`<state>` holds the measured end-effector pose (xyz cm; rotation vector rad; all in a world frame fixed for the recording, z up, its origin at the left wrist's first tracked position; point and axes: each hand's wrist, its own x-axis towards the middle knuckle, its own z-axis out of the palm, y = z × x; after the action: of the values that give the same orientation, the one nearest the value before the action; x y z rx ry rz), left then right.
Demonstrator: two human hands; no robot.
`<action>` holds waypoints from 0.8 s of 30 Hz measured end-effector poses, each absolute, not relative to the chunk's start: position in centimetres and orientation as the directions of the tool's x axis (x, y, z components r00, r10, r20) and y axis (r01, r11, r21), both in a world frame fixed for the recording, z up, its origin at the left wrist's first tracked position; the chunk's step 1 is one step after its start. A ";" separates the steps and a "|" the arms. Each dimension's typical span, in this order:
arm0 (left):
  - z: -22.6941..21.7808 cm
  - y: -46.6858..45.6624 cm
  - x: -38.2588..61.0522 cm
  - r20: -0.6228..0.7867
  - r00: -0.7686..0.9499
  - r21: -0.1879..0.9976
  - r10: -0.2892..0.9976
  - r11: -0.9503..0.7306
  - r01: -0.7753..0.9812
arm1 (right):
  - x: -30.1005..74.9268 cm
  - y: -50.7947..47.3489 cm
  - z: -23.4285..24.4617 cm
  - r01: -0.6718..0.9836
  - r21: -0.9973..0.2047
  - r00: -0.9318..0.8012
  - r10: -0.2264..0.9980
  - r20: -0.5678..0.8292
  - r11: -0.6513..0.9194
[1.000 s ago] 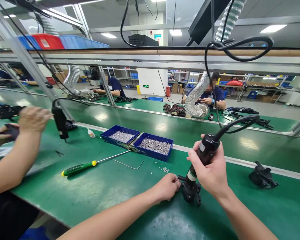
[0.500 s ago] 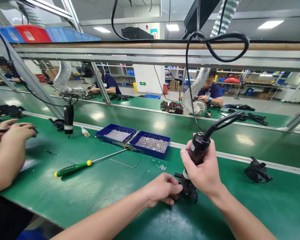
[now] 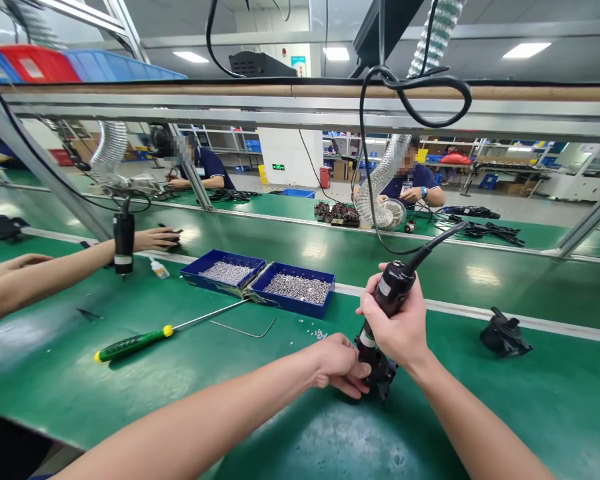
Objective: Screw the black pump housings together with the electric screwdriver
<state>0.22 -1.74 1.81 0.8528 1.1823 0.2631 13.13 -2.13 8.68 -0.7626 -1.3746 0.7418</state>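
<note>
My right hand is wrapped round a black electric screwdriver, held nearly upright with its cable running up and over the rail. Its tip presses down on a small black plastic part on the green bench. My left hand grips that part from the left, fingers curled against it. A few loose screws lie just beyond my left hand.
Two blue trays of screws sit ahead. A green-handled screwdriver and a bent wire lie to the left. Another black part rests at right. A co-worker's arms reach in from the left beside a hanging screwdriver.
My left hand has closed in on the black part. The co-worker's arm has stretched out across the bench towards the conveyor. The view has shifted a little right.
</note>
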 end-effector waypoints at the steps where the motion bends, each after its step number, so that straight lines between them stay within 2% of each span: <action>1: 1.8 -1.7 0.3 -0.705 0.390 0.700 0.592 0.669 0.250 | 13.3 -2.0 8.8 -0.027 -0.829 0.042 0.829 0.558 0.559; 3: 1.8 -1.5 0.3 -0.705 0.415 0.700 0.574 0.655 0.284 | 14.1 -1.8 9.2 -0.102 -0.839 -0.064 0.838 0.542 0.535; 4: 1.7 -1.3 0.4 -0.702 0.439 0.703 0.561 0.643 0.304 | 14.5 -1.7 9.4 -0.173 -0.847 -0.175 0.831 0.528 0.502; 6: 1.5 -0.9 0.4 -0.687 0.481 0.717 0.544 0.617 0.325 | 15.2 -1.4 9.7 -0.312 -0.868 -0.434 0.754 0.493 0.387; 7: 1.3 -0.7 0.4 -0.683 0.492 0.721 0.539 0.607 0.335 | 15.2 -1.4 9.7 -0.342 -0.876 -0.503 0.721 0.476 0.340; 8: 1.1 -0.5 0.4 -0.684 0.497 0.720 0.533 0.600 0.348 | 15.1 -1.4 9.6 -0.336 -0.881 -0.486 0.740 0.464 0.332; 9: 0.8 -0.4 0.4 -0.689 0.498 0.717 0.527 0.595 0.362 | 14.8 -1.5 9.5 -0.289 -0.886 -0.379 0.807 0.453 0.362; 10: 0.6 -0.3 0.4 -0.692 0.499 0.715 0.523 0.592 0.372 | 14.2 -1.6 9.3 -0.205 -0.890 -0.200 0.873 0.445 0.406; 12: 0.4 -0.2 0.3 -0.681 0.512 0.725 0.523 0.582 0.369 | 13.0 -2.0 8.8 -0.021 -0.892 0.134 0.886 0.444 0.451; 13: 0.4 -0.2 0.3 -0.670 0.520 0.735 0.530 0.575 0.360 | 12.4 -2.2 8.6 0.033 -0.890 0.196 0.870 0.453 0.455; 18: 1.1 -0.8 0.4 -0.634 0.531 0.768 0.563 0.541 0.343 | 11.5 -2.6 8.2 0.019 -0.883 0.056 0.881 0.469 0.469; 24: 1.6 -1.3 0.4 -0.588 0.517 0.807 0.622 0.490 0.329 | 11.6 -2.4 8.9 -0.044 -0.873 0.000 0.874 0.487 0.486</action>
<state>0.44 -1.26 1.58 1.0942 1.0640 0.2263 11.62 -2.39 8.87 -0.7933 -1.3846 0.8555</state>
